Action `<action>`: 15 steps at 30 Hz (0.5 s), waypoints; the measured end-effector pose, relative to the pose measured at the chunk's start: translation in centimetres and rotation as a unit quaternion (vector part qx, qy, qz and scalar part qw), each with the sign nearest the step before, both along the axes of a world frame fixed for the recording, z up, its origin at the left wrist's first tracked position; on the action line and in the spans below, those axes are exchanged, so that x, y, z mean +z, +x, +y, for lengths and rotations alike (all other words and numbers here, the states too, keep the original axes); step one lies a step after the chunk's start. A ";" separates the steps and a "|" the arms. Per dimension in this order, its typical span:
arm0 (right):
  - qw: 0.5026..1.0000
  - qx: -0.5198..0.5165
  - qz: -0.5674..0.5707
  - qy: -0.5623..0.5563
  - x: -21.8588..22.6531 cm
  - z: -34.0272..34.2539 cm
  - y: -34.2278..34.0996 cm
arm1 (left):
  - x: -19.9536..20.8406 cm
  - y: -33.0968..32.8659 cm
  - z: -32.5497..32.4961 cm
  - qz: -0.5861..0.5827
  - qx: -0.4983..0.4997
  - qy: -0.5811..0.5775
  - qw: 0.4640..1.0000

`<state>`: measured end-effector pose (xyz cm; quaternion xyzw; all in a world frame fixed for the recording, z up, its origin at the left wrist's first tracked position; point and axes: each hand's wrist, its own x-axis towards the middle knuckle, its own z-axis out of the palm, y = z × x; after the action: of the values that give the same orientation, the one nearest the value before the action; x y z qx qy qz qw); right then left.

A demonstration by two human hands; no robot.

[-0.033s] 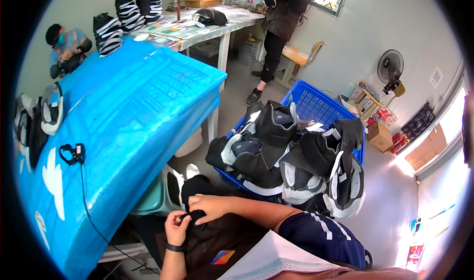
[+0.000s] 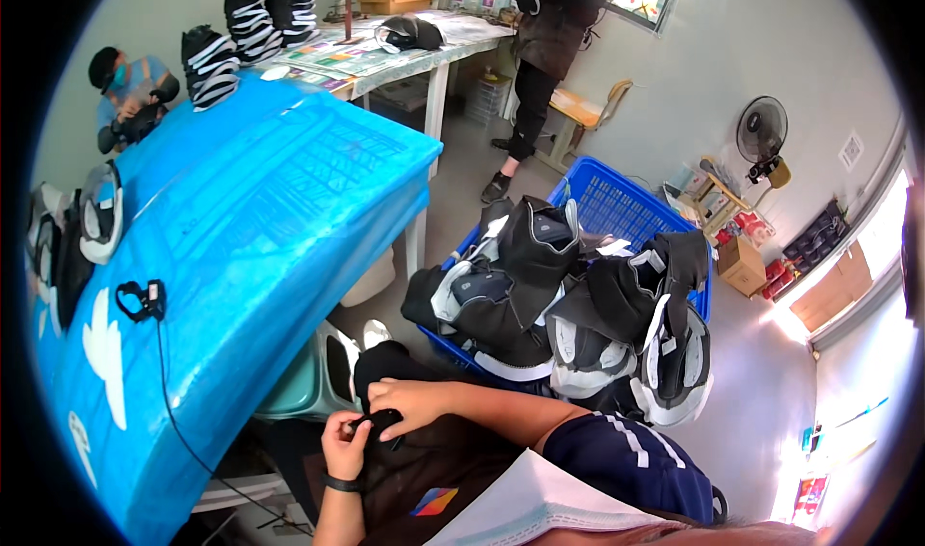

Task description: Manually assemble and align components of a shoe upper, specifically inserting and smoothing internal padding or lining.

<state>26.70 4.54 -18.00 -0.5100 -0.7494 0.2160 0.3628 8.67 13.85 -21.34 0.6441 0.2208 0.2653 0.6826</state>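
Note:
Over my lap, both hands meet at a small black piece (image 2: 383,420) whose kind I cannot make out. My left hand (image 2: 344,442) pinches it from the left between thumb and fingers. From the right, my right hand (image 2: 409,405) bends over it with its fingers closed on its edge. Dark clothing behind the piece makes its outline hard to follow. To the right of my knees stands a blue plastic basket (image 2: 626,194), heaped with black padded pieces (image 2: 515,286) that have white and grey linings.
A table with a blue cover (image 2: 289,180) fills the left, bearing a black strap device (image 2: 143,300) with a cable, and stacked black-and-white pieces (image 2: 210,69). A green stool (image 2: 299,382) is beside my legs. One person (image 2: 135,98) sits across the table; another (image 2: 544,64) stands behind.

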 end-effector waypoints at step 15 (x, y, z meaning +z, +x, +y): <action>0.998 -0.027 0.033 -0.051 2.8 -0.6 0.5 | 2.6 0.0 -2.4 -0.104 0.112 0.363 0.919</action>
<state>27.19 3.90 -15.21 -0.5408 -0.7105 0.2611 0.3668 8.69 11.41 -18.75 0.7874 0.1079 0.4679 0.3865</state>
